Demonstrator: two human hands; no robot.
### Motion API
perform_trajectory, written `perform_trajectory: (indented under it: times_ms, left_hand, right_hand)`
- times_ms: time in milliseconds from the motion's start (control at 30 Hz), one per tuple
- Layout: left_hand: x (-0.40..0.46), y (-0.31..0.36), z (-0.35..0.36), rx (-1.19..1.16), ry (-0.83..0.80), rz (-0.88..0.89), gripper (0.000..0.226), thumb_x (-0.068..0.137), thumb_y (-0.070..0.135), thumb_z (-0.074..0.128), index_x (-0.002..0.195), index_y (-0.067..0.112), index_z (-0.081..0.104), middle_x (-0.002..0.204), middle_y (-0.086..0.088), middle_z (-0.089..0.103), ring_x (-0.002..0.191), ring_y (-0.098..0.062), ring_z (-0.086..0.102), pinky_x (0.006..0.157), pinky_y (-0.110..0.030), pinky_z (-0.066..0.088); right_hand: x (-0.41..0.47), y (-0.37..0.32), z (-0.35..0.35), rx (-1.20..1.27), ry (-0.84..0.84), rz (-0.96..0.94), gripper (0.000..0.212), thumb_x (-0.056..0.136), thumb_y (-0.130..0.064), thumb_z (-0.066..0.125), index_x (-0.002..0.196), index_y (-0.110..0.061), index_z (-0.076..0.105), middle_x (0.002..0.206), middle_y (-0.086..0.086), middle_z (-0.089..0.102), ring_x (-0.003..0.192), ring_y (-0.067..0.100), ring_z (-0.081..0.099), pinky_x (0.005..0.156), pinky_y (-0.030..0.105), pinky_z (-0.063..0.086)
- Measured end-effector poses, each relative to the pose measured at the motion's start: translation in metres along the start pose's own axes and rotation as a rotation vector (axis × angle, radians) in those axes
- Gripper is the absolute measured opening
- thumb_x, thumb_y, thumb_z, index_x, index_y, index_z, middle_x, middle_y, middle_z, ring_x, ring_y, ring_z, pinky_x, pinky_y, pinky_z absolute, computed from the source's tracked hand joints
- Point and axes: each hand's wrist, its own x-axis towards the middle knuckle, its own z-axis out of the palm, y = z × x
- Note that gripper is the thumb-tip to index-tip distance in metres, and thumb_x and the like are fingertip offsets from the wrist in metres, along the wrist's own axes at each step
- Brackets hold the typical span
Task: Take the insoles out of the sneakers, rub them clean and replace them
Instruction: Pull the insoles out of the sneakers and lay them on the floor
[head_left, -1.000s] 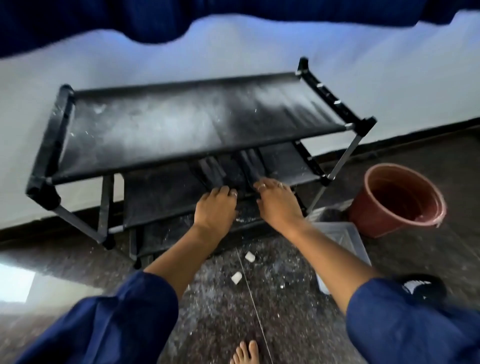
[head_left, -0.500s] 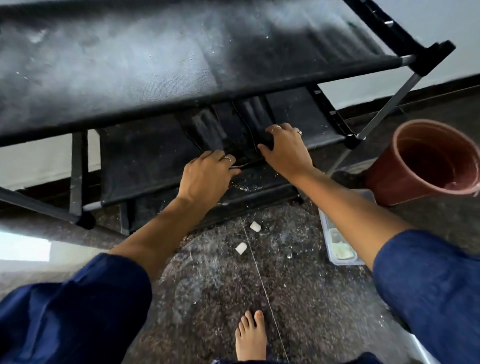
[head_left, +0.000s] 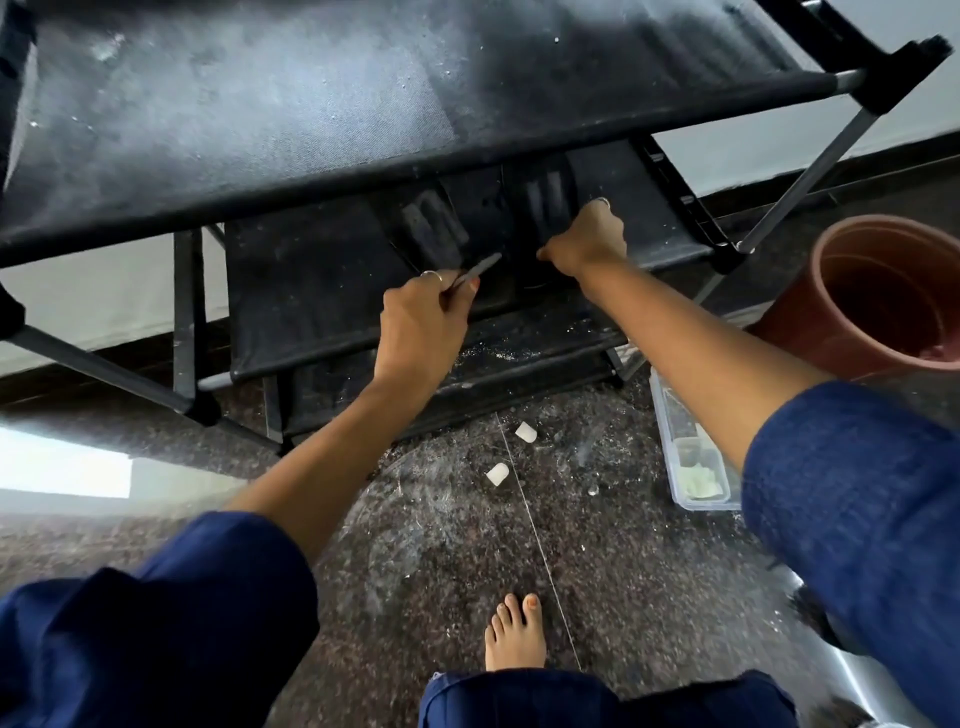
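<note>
Change: left hand (head_left: 421, 322) drawn back toward the shelf edge, now pinching the lifted edge of a thin dark insole (head_left: 480, 267); right hand (head_left: 584, 244) moved further in along the same tier.
Rack (head_left: 260, 119): black, fabric tiers, dusty top tier, standing against a pale wall.
Left sneaker (head_left: 431, 228): black, on the middle tier, just beyond the left hand.
Left hand fingers: curled, pinching the insole edge between thumb and fingers.
Right sneaker (head_left: 543, 200): black, beside the left sneaker on the same tier.
Right hand fingers: curled over the near end of the right sneaker; exact grasp not discernible.
Floor (head_left: 441, 545): dark speckled stone, two small white pieces (head_left: 497, 474) near the rack's base.
Clear box (head_left: 691, 467): on the floor under the right forearm.
Bucket (head_left: 872, 291): reddish-brown, far right.
</note>
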Motion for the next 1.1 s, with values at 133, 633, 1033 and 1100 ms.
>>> perform_trajectory:
  times_ms: [133, 633, 1033, 1100]
  left_hand:
    - [-0.002, 0.009, 0.004, -0.418, -0.012, -0.321, 0.037, 0.091, 0.048, 0.061, 0.091, 0.012, 0.07, 0.08, -0.004, 0.072, 0.072, -0.002, 0.068, 0.079, -0.025, 0.056]
    - [-0.092, 0.037, -0.01, -0.836, -0.145, -0.314, 0.045, 0.089, 0.0, 0.065, 0.13, 0.018, 0.06, 0.123, 0.001, 0.065, 0.11, -0.012, 0.063, 0.1, -0.028, 0.048]
    - [-0.185, 0.052, 0.03, -0.558, -0.647, -0.06, 0.043, 0.086, -0.004, 0.067, 0.119, 0.024, 0.064, 0.127, 0.004, 0.061, 0.099, -0.006, 0.068, 0.086, -0.018, 0.053]
    - [-0.186, 0.043, 0.04, -0.483, -0.689, -0.079, 0.044, 0.086, -0.006, 0.067, 0.121, 0.022, 0.063, 0.123, -0.001, 0.065, 0.092, -0.002, 0.069, 0.081, -0.015, 0.053]
  right_hand:
    - [0.0, 0.003, -0.007, 0.509, -0.056, 0.159, 0.014, 0.084, 0.002, 0.061, 0.085, -0.006, 0.05, 0.099, 0.011, 0.06, 0.075, 0.017, 0.054, 0.048, 0.022, 0.05]
    - [-0.098, 0.1, -0.088, 0.826, -0.282, 0.131, 0.022, 0.086, -0.002, 0.061, 0.095, -0.022, 0.064, 0.088, -0.001, 0.068, 0.083, 0.014, 0.064, 0.073, 0.032, 0.055]
    - [-0.197, 0.233, -0.125, 1.151, -0.189, 0.276, 0.022, 0.093, -0.002, 0.05, 0.104, -0.016, 0.064, 0.09, -0.005, 0.074, 0.081, 0.009, 0.07, 0.061, 0.021, 0.056]
    - [-0.205, 0.257, -0.115, 1.132, -0.157, 0.356, 0.022, 0.094, -0.003, 0.05, 0.108, -0.015, 0.062, 0.093, -0.003, 0.073, 0.079, 0.009, 0.071, 0.06, 0.021, 0.056]
